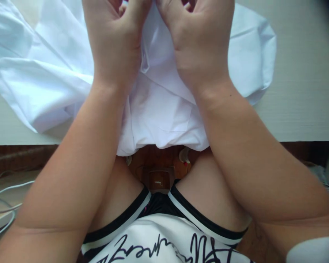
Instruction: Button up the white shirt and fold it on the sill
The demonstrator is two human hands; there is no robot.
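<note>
Both hands, left hand [113, 44] and right hand [200, 40], pinch white cloth [159, 106]; shorts [164, 241] script unreadable.

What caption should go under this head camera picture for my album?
Both hands, left hand and right hand, pinch a crumpled white cloth at the edge of a pale table.

White cloth [159, 109] spread on bench [304, 91], draped over near edge. Cloth pinched at top by left hand [112, 40] and right hand [200, 40], side by side.
</note>
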